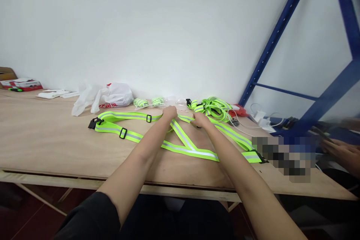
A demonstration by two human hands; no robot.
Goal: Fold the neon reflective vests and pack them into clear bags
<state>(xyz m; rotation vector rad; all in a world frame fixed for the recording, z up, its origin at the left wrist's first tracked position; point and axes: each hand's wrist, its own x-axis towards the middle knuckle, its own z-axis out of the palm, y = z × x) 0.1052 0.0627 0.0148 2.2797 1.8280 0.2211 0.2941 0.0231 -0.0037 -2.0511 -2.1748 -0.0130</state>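
Buckle [92, 123], black, presumably stiff: a firm handhold at the left end of the reflective harness [194, 152], spread across the tabletop [56, 131]; webbing probably light, limp, hard to damage. Slider [123, 133], black: second handhold. Left hand [170, 112], fingers curled at the far strap [184, 119]; right hand [200, 120], likewise; whether either pinches, cannot tell.
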